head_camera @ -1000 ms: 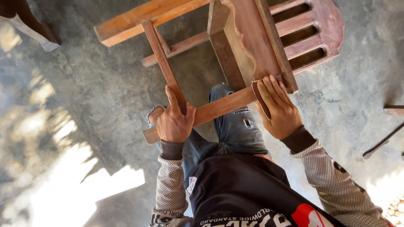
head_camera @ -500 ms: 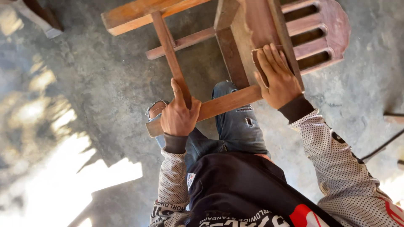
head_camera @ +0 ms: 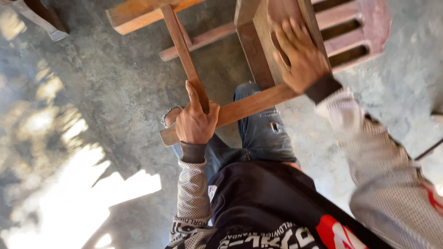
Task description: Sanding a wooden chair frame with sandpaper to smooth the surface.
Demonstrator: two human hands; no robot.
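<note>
Overhead, looking down the person's front: a wooden chair lies tipped on its side on the grey concrete floor, legs and rails toward the person, the slatted backrest away at upper right. Left hand is closed around the joint where a thin cross rail meets the nearest chair leg; forefinger lies straight up along the rail, thumb and the other fingers wrapped over the leg. Right hand lies flat, fingers spread a little, on the reddish-brown underside of the seat frame; a scrap of sandpaper shows as a thin edge under the palm and fingers, pressed to the wood. Whether the fingers pinch it or merely press it, I cannot tell. Right sleeve is blurred; both sleeves are pale, dotted fabric with dark cuffs. The near leg crosses above the person's knee in torn blue jeans. A second, paler leg lies across the top left of the frame. Floor is mottled, with bright sun patches at lower left. Another wooden piece sits at the top-left corner, well apart from the chair. A thin dark rod lies on the floor at the right edge.
</note>
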